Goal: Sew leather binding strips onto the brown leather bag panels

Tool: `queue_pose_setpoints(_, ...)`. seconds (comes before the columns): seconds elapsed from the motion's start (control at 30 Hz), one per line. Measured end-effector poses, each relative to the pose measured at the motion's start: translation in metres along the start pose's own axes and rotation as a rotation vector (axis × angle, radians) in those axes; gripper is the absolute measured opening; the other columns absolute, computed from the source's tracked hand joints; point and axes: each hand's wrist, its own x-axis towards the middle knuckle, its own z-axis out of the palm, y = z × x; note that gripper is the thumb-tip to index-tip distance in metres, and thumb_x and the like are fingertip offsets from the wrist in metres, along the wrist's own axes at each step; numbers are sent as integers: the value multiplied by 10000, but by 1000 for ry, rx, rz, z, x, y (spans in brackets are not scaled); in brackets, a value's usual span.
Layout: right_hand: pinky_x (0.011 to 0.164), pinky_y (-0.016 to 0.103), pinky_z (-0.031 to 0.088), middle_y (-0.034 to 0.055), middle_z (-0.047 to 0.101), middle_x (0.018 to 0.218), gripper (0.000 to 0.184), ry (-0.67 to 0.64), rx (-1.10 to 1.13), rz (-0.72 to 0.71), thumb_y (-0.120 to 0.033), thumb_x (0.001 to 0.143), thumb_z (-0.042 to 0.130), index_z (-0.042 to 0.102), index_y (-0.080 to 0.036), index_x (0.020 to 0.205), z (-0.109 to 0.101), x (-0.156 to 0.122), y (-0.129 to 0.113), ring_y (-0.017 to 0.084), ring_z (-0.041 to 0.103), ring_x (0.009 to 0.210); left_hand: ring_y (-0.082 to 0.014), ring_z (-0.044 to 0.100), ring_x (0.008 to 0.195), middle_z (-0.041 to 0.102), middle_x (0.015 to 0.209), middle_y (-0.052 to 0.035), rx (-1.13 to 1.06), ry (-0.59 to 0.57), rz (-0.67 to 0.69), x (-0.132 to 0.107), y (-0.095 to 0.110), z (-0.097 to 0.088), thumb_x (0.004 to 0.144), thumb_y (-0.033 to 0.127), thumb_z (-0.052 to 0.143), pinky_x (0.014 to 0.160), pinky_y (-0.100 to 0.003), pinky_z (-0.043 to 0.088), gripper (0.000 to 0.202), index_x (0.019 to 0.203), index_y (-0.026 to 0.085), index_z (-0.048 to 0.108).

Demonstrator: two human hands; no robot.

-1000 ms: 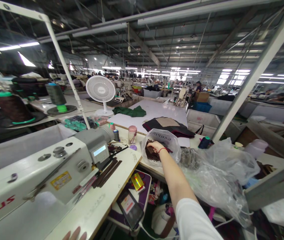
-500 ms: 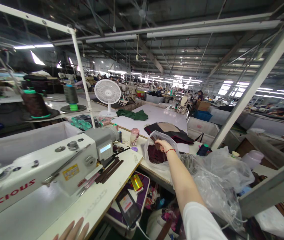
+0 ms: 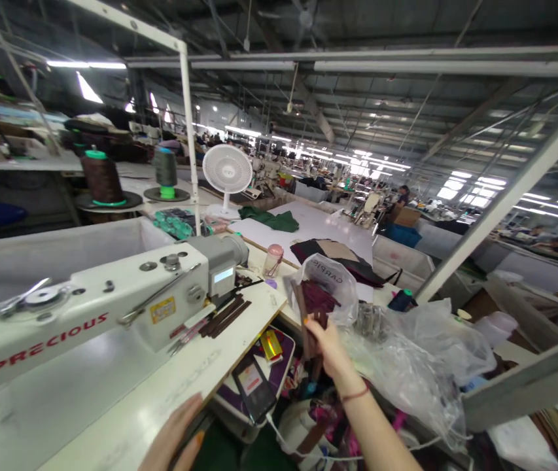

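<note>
My right hand [image 3: 326, 343] is closed on a brown fabric strip [image 3: 302, 304], held just in front of an open clear plastic bag [image 3: 345, 278]. Dark maroon cloth pieces [image 3: 316, 296] fill the bag's mouth. Low in the view, my left hand [image 3: 175, 435] is at the front edge of the sewing table [image 3: 161, 386], thumb and fingers apart, with nothing visible in it. To its upper left stands the white sewing machine [image 3: 126, 301]. Several dark brown strips [image 3: 227, 315] lie on the table beside the machine head.
Below the table edge, a phone [image 3: 254, 389] on a cable lies by a shiny yellow packet [image 3: 271, 345]. Crumpled clear plastic [image 3: 406, 353] covers the right side. Behind are a pink-lidded jar [image 3: 273, 260], folded dark cloth [image 3: 335, 256] and a white fan [image 3: 227, 171].
My right hand has come out of the bag toward me, drawing out a brown strip. The left hand has come further into view at the table edge. The whole view has shifted slightly.
</note>
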Motion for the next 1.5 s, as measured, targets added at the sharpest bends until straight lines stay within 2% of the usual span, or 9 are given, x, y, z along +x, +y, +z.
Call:
queue_pose_setpoints(0.13,611,248,432,-26,564,663,147,-283,3,-127,-294,724,681,583,-187,700,80,-90,12,147,534,643,-255,460,1315,508,1409,-131,-872,-143,-342,7,85,16,898,437,558,1116,-436,345,502,1339,208,483)
queue_pose_setpoints(0.2,595,252,416,-21,577,664,71,-414,-31,-202,-231,726,650,592,-200,699,118,-119,12,153,528,628,-255,497,1277,565,1347,-137,-1103,25,-420,11,104,10,859,411,634,1110,-416,345,472,1267,193,540)
queue_pose_setpoints(0.3,597,266,421,-12,592,680,58,-535,-78,-305,-172,729,629,600,-221,718,163,-144,12,173,542,633,-236,573,1167,648,1216,-125,-1216,258,-459,6,99,-13,864,387,640,1088,-399,348,322,1103,173,611)
queue_pose_setpoints(0.43,718,309,478,28,663,818,21,-739,23,-325,-253,798,643,660,-242,805,196,-154,10,220,616,778,-218,573,1136,664,1149,-119,-1237,357,-435,-11,81,-53,882,366,622,1049,-369,373,245,1021,164,615)
queue_pose_setpoints(0.6,687,305,478,52,663,781,202,-691,58,-314,-400,840,636,674,-209,788,209,-136,-7,217,605,744,-121,600,773,600,881,-40,-1246,273,-478,-25,71,-91,882,357,622,700,-235,487,241,1005,151,594)
queue_pose_setpoints(0.7,784,327,481,77,695,903,300,-669,100,-220,-472,818,658,710,-194,917,216,-123,-22,237,616,858,-31,390,512,454,731,36,-1213,197,-529,-31,68,-100,893,362,605,452,-144,307,246,1007,145,580)
queue_pose_setpoints(0.97,600,247,418,20,623,676,325,-800,298,66,-444,714,764,721,-129,778,243,-138,-35,143,529,633,-29,276,468,437,724,38,-1116,-9,-559,-39,68,-93,908,400,554,392,-140,262,269,1024,158,540)
queue_pose_setpoints(1.23,499,202,384,-30,515,706,344,-476,544,82,-538,864,534,514,-200,805,239,-118,-24,81,431,541,-52,345,413,585,725,-34,-1025,-107,-556,-46,61,-89,954,445,411,350,-159,312,325,1063,153,505)
queue_pose_setpoints(1.5,366,155,114,-121,280,480,356,-940,499,334,-414,734,778,635,-103,834,229,-130,-19,22,158,420,-36,177,458,431,668,39,-1071,-231,-622,-48,64,-95,953,413,447,387,-164,119,289,1022,153,552)
